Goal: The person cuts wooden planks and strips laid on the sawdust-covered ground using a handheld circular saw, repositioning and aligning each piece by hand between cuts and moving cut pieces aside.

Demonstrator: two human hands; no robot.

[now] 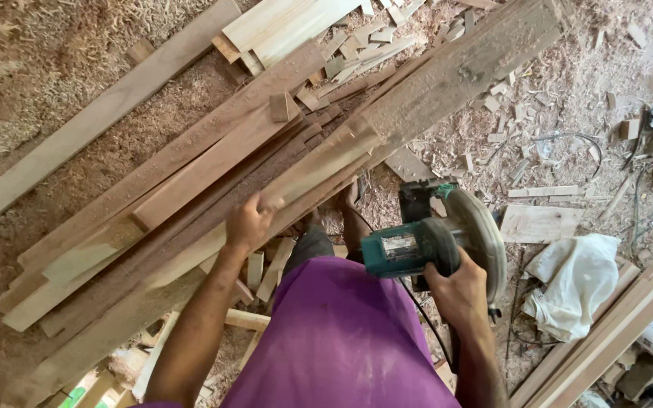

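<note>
Left hand (247,224) fingers curled, gripping plank (296,181) in stack; right hand (459,291) at 3 o'clock, fingers wrapped around teal circular saw (436,242); white cloth (576,283) beyond.

Circular saw (436,245): hand-held, teal motor housing with a dark rear grip, round grey blade guard on its far side, dusted with sawdust. It is carried clear of the timber, level with the near end of the plank stack, just to that stack's right, guard edge-on and upright. A black cord drops from its rear.

Plank (296,189): long, pale, rough-sawn board lying diagonally on top of the plank stack, near end low left, far end rising to upper right. It lies flat, resting on darker boards beneath.
</note>
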